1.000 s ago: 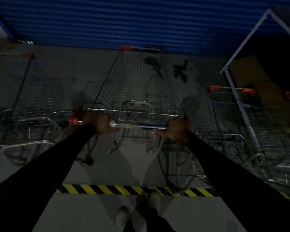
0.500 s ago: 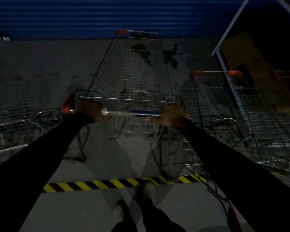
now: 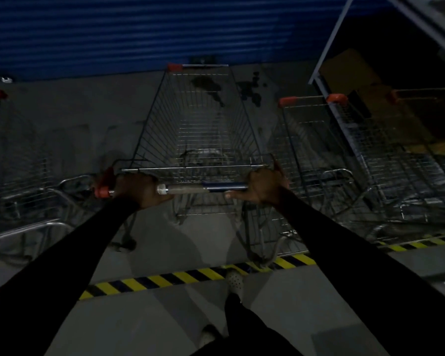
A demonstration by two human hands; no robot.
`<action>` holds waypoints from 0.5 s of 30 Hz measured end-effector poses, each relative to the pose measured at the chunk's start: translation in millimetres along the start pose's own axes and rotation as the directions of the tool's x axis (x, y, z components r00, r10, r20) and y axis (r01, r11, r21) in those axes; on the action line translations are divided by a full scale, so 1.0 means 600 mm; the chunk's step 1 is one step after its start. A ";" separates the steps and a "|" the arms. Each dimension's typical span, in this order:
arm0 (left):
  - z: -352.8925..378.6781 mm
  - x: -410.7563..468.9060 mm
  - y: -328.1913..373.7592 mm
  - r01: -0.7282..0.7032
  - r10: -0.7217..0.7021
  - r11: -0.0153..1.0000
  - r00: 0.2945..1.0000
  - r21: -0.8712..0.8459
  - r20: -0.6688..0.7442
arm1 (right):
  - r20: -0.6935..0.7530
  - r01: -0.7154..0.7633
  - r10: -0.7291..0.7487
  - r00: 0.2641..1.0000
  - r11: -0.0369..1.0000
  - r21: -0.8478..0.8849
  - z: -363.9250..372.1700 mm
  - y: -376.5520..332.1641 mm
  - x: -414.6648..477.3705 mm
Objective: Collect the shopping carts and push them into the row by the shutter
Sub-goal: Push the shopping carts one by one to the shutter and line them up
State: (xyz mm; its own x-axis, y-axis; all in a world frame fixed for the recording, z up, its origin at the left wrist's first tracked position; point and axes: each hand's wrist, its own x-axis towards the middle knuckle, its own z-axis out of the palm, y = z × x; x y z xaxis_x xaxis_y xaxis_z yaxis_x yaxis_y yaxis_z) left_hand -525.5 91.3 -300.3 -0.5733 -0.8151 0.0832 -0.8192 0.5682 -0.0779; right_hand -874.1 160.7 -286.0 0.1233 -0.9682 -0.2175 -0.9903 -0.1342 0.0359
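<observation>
Since the frame of a second ago a step forward has been taken: a pale perforated shoe [image 3: 235, 281] is now planted on the yellow-and-black striped floor tape [image 3: 149, 281], which then lay just ahead of both shoes. The silver wire shopping cart [image 3: 201, 124] is held straight ahead on the grey concrete floor [image 3: 75, 111]. Its red-cornered front edge is seen at the foot of the blue corrugated shutter [image 3: 139, 32]; whether the two touch cannot be told. The cart's metal handle bar [image 3: 198, 188] is grasped at both ends. The grip of the left hand [image 3: 139, 187] is closed round the bar just inside its red end cap. The grip of the right hand [image 3: 263, 187] is closed over the other end, with the thumb laid along the bar. Another wire cart with orange corners [image 3: 316, 140] is parked just beside on the right, and a further wire cart [image 3: 16, 160] is seen at the left.
</observation>
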 end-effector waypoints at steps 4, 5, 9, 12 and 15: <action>0.044 -0.055 0.011 0.139 -0.136 0.990 0.983 -0.017 0.127 | 0.054 -0.010 0.011 0.998 1.000 -0.028 0.012 -0.012 -0.053; 0.043 -0.066 0.018 0.141 -0.141 0.990 0.982 0.003 0.126 | 0.056 -0.005 0.007 0.998 0.999 -0.039 0.012 -0.016 -0.068; 0.039 -0.109 0.038 0.123 -0.122 0.992 0.984 -0.007 0.127 | 0.058 -0.008 0.009 0.998 1.000 -0.022 0.019 -0.029 -0.126; 0.009 -0.137 0.073 0.110 -0.107 0.994 0.989 -0.026 0.100 | 0.046 -0.046 0.047 0.998 0.999 -0.011 0.030 -0.037 -0.155; -0.006 -0.158 0.098 0.141 -0.134 0.989 0.981 -0.042 0.138 | 0.052 -0.070 0.070 0.996 0.997 0.008 0.040 -0.041 -0.178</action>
State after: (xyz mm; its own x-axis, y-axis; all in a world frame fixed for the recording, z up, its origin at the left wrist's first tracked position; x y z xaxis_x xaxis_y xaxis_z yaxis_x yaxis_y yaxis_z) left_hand -519.3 202.1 -309.0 -0.4506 -0.8916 -0.0455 -0.8918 0.4519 -0.0236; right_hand -864.6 272.7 -287.2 0.0503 -0.9629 -0.2652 -0.9970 -0.0641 0.0436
